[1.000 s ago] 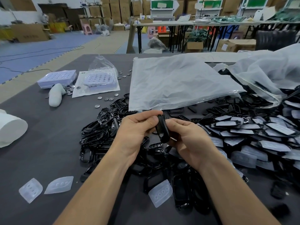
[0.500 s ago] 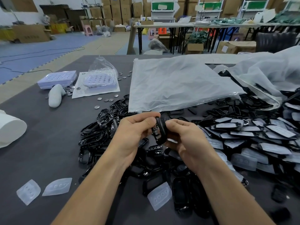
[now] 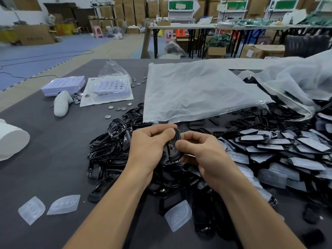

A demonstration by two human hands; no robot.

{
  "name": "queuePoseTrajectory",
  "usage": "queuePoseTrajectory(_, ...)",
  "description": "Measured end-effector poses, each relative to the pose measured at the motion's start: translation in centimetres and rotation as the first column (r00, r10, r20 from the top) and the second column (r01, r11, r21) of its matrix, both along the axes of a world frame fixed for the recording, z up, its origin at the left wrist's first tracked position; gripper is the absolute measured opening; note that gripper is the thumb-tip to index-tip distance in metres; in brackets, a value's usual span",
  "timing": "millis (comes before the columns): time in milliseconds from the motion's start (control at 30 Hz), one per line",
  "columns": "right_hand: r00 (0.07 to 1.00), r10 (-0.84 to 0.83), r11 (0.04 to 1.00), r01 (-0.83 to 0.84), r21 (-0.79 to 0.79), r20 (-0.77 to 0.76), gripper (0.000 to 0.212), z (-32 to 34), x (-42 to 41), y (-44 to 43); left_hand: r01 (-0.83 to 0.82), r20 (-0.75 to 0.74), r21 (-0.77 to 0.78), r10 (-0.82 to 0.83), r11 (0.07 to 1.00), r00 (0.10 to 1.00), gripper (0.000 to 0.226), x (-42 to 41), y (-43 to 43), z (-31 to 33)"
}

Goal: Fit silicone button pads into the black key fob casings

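Both hands hold one black key fob casing [image 3: 173,148] upright above the pile. My left hand [image 3: 149,148] grips its left side, thumb near the top. My right hand [image 3: 203,153] pinches its right side, thumb pressing on its face. Whether a pad sits inside it I cannot tell. Black casings [image 3: 111,146] lie heaped on the dark table [image 3: 45,159]. Translucent silicone button pads lie loose: two at the near left [image 3: 31,210] [image 3: 63,204], one near my forearms [image 3: 177,215]. Casings with pads [image 3: 296,148] spread to the right.
A large flat plastic bag [image 3: 195,90] covers the table's middle back; a crumpled one [image 3: 301,81] lies at the right. White trays [image 3: 63,85] [image 3: 111,87], coin cells [image 3: 118,108], a white foam piece [image 3: 62,103] and a white roll [image 3: 12,141] sit at the left.
The casing has turned slightly in my hands, and my right thumb has shifted onto its face. Both hands stay in the same place over the pile.
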State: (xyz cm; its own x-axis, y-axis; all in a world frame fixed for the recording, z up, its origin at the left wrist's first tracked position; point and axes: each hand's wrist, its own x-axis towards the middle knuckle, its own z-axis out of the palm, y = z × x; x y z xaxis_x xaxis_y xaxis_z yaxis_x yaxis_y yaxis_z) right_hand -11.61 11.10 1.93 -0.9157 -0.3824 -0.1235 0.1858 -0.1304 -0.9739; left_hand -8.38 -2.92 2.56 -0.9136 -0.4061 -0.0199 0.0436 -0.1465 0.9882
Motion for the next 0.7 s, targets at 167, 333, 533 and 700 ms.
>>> queuePoseTrajectory(167, 0.991, -0.120, 0.991, 0.124, 0.056, -0.056, 0.016, 0.1, 0.0, -0.1, 0.146, -0.017, -0.003, -0.146, 0.989, 0.989, 0.038, 0.1, -0.4, -0.1)
queuePoseTrajectory(333, 0.957, -0.228, 0.956, 0.256, 0.144, -0.182, 0.028, -0.3, 0.1, -0.6, 0.070, 0.007, -0.069, -0.070, 0.995, 0.998, 0.044, -0.1, -0.7, -0.3)
queuePoseTrajectory(533, 0.861, -0.206, 0.849, 0.393, 0.352, -0.465, 0.014, -1.0, 0.5, -1.1, 0.108, 0.136, -0.246, -0.076, 0.963, 0.988, 0.043, -0.4, -0.8, -0.4)
queuePoseTrajectory(700, 0.812, -0.071, 0.755, 0.424, 0.501, -0.580, 0.006, -1.3, 0.5, -1.4, -0.047, 0.042, -0.574, 0.087, 0.817, 0.995, 0.047, -0.1, -0.3, -0.5)
